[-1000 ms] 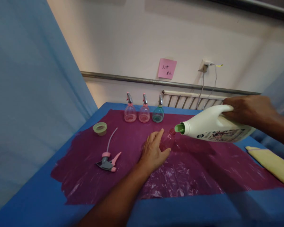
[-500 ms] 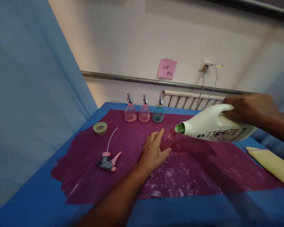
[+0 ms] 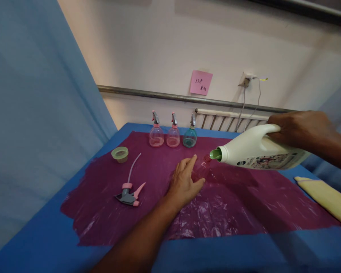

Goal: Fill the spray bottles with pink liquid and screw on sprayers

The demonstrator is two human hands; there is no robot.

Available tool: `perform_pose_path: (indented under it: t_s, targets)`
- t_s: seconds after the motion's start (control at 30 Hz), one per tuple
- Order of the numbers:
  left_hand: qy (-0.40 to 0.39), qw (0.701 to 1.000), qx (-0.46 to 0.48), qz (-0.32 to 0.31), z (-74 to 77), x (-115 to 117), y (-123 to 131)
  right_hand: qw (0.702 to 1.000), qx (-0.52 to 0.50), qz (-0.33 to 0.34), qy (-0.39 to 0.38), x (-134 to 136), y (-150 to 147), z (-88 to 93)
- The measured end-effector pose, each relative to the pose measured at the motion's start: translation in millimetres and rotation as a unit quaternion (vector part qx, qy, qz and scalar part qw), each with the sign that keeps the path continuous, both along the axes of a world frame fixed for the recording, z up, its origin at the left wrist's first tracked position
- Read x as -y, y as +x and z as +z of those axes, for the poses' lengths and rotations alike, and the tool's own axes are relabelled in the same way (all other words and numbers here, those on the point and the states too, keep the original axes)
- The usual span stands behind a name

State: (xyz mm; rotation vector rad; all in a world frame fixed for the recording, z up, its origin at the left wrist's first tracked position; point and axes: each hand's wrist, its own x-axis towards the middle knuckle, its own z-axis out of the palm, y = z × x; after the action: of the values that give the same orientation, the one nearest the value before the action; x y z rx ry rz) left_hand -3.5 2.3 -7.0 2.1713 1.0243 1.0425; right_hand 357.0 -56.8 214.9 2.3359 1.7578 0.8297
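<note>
Grip on the right [image 3: 299, 128] is clenched around the handle of a cream jug [image 3: 258, 149], and I have it lying almost level above the sheet. From that grip the jug's long axis runs sideways to the left, its green spout [image 3: 215, 154] ending right at the mouth of a clear bottle [image 3: 200, 169]. Everything I watch from here hangs on that meeting point: spout and bottle mouth overlap in my view, but whether they touch I cannot tell, nor can I make out a stream between them.

My left grip [image 3: 184, 181] is the nearer one to the bottle, cupped against its left side with thumb and forefinger spread about it; how firmly it presses I cannot judge. The bottle leans slightly toward the jug as I see it, standing on the purple sheet [image 3: 227, 218] spread over the blue surface [image 3: 201, 253].

Beyond the bottle, a little to its left, stand two pink spray bottles [image 3: 173, 141] and a teal spray bottle [image 3: 190, 141]. Well left of the bottle lie a loose spray head [image 3: 127, 195] and a small tub [image 3: 120, 153]; well to its right, a yellow cloth [image 3: 325, 199].
</note>
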Motion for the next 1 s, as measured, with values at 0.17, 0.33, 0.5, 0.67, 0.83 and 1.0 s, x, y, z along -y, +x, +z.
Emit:
perform_pose_path:
  t_s: [0.17,0.33,0.5,0.67,0.83,1.0]
  targets:
    - [0.001,1.000,-0.003,0.002,0.0,-0.6,0.4,1.000,0.011,-0.002,-0.010,-0.2,-3.6,2.9]
    - [0.004,1.000,-0.003,0.005,-0.5,-0.4,0.5,1.000,0.021,0.000,-0.014,0.6,-9.7,7.4]
    - [0.005,1.000,0.003,0.000,-0.5,-0.2,0.3,1.000,0.011,-0.003,-0.023,0.7,-13.2,11.3]
    - [0.004,1.000,0.005,0.000,-0.1,0.0,0.6,1.000,0.022,0.013,-0.007,0.4,-10.5,10.1]
    - [-0.001,1.000,0.002,0.000,1.1,0.0,1.2,0.999,0.041,0.004,-0.025,1.0,-11.3,10.3]
    - [-0.002,1.000,0.001,0.001,1.1,-0.3,1.4,0.998,0.051,0.003,-0.023,1.2,-14.3,12.4]
